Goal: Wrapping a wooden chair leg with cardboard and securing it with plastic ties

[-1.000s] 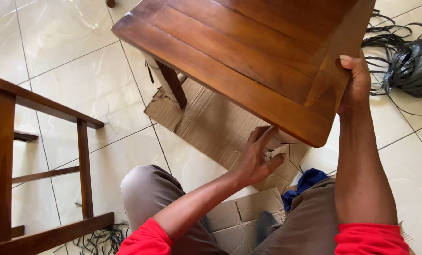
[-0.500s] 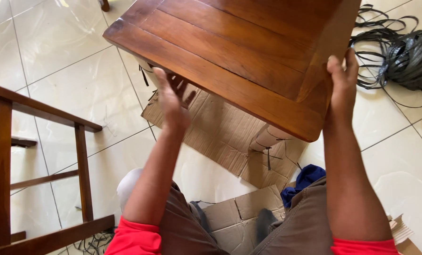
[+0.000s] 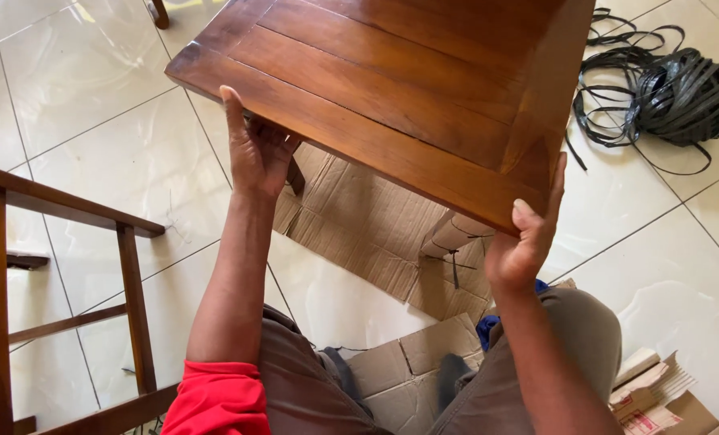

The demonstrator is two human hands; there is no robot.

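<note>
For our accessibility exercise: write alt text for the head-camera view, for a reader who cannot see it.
Both hands grip a brown wooden table top: left hand on its near edge, right hand at its near corner. Flattened cardboard lies beneath on white floor tiles.

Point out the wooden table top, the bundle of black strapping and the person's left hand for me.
wooden table top (image 3: 392, 80), head view, on the middle planks.
bundle of black strapping (image 3: 681, 97), head view, on the thick coiled part.
left hand (image 3: 255, 149), head view, on the back of the hand.
</note>
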